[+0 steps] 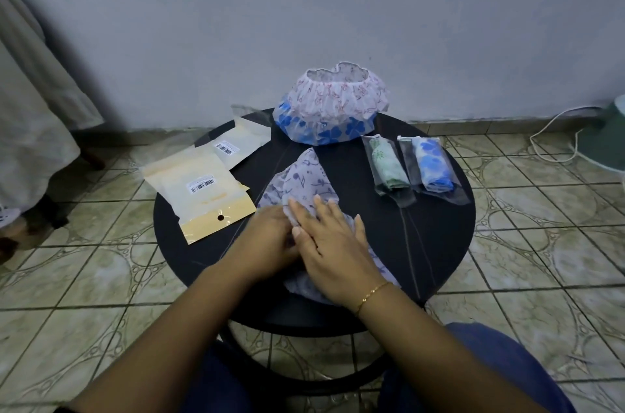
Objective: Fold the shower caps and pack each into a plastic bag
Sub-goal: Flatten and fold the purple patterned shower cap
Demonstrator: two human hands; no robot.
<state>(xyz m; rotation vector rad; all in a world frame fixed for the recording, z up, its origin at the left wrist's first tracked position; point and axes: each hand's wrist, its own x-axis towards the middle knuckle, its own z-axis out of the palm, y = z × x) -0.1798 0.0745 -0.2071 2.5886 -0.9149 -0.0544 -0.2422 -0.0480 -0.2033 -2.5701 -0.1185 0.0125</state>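
Both hands are flattening a thin, pale lilac floral plastic shower cap [304,182] at the middle of the round black worktop [422,243]. The right hand [333,243] is pressing with straight fingers, grip released; the left hand [270,240] is partly hidden, grip unclear. The filmy, slippery cap probably needs holding at its folded edge.

Count: 3 unpacked thin plastic shower caps [333,108]; 2 clear bags holding rolled caps [389,170]; 2 yellowish barcode-labelled pouches [199,189].
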